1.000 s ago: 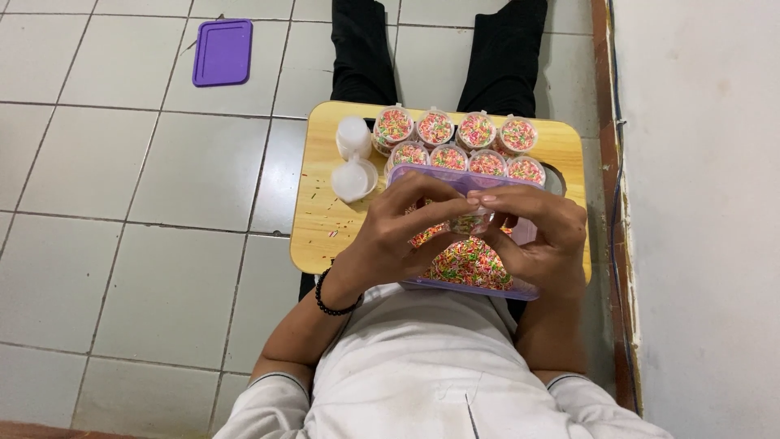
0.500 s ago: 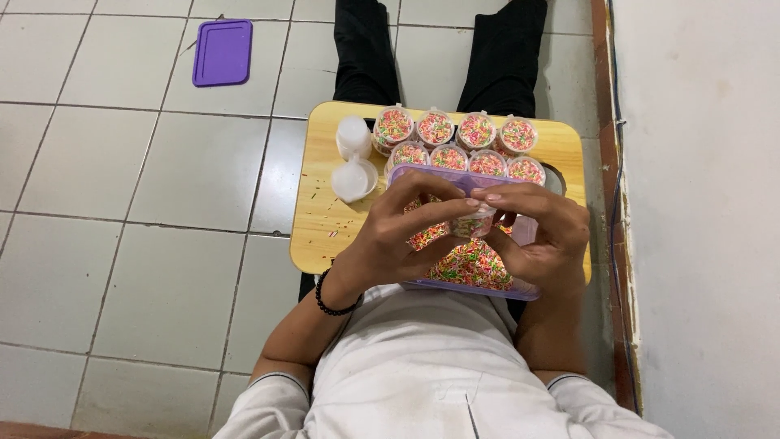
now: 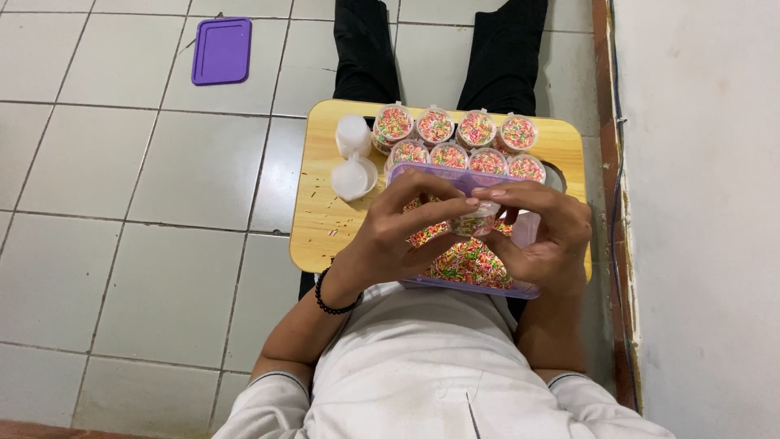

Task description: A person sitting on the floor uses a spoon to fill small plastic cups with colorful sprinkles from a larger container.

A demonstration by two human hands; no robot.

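Both hands clamp small cup (image 3: 478, 219) over tub (image 3: 455, 280): left hand (image 3: 398, 236) pinches its near side, right hand (image 3: 540, 232) wraps its far side. Judgement: keep cup level and above tub, so spilled sprinkles (image 3: 467, 262) drop back in. Filled cups (image 3: 455, 142) crowd just beyond tub; empty cups (image 3: 353, 162) left of tub. Tub overhangs tray (image 3: 317, 236) near edge. Open room: bare tray left of tub. Wall near right of tub.

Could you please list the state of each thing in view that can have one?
Small clear plastic cup: held between both hands, sprinkles inside, over the container.
Purple rectangular plastic container: open, holding coloured sprinkles.
Eight small round cups: filled with sprinkles, in two rows.
Purple flat lid: off, lying on the floor tiles.
Two white empty cups: unfilled, on the wooden lap table.
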